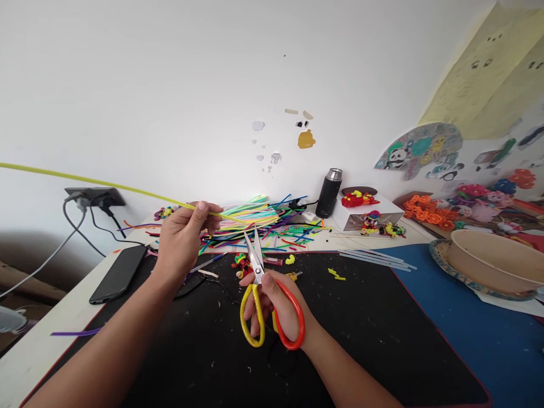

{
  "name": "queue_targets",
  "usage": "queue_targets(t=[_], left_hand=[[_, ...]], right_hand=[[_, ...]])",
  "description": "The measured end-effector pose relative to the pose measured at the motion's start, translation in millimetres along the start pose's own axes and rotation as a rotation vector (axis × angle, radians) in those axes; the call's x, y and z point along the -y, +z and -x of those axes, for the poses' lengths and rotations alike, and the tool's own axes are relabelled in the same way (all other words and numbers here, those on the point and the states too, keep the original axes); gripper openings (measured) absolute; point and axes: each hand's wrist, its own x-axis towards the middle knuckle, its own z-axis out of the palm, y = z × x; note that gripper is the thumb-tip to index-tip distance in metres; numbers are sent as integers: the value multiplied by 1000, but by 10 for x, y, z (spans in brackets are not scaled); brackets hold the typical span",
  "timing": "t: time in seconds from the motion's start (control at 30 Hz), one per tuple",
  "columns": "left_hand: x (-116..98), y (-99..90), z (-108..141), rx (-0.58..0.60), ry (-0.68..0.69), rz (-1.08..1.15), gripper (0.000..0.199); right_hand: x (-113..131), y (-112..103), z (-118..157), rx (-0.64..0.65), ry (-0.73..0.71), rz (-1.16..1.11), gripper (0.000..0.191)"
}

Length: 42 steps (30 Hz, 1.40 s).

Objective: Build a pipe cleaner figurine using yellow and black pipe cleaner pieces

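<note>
My left hand (pixel 182 235) is closed round a long yellow pipe cleaner (pixel 106 182), pinched near its right end, which points over the scissors' tips. The rest of it stretches off to the left edge. In my right hand (pixel 283 306) are scissors (pixel 257 272) with one yellow and one red handle. Their blades point up and stand slightly apart, just below the yellow end. Behind both hands lies a pile of coloured pipe cleaners (pixel 259 215). Short yellow pieces (pixel 336 274) rest on the black mat (pixel 361 340).
A phone (pixel 118 274) lies at the left, below a wall socket (pixel 96 196) with cables. At the back stand a black bottle (pixel 328 194) and a white box (pixel 369 215) with small figures. A beige bowl (pixel 497 260) sits at the right.
</note>
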Motion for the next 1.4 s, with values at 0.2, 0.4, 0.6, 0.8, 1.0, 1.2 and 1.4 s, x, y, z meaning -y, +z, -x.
queue_targets(t=[0.2, 0.4, 0.6, 0.8, 1.0, 1.2, 1.4], left_hand=[[22, 34, 31, 35, 8, -30, 38], [19, 63, 53, 56, 2, -62, 41], [3, 65, 59, 63, 13, -81, 42], [7, 69, 58, 60, 8, -100, 43], [22, 80, 54, 61, 6, -92, 44], [40, 73, 64, 71, -4, -99, 42], [8, 83, 69, 169, -31, -124, 33]], right_hand=[[30, 18, -11, -94, 19, 0, 68], [40, 31, 8, -84, 29, 34, 66], [57, 40, 7, -129, 38, 39, 66], [89, 63, 29, -134, 47, 74, 65], [114, 71, 33, -148, 53, 99, 67], [116, 71, 30, -164, 50, 112, 66], [90, 58, 32, -172, 56, 124, 64]])
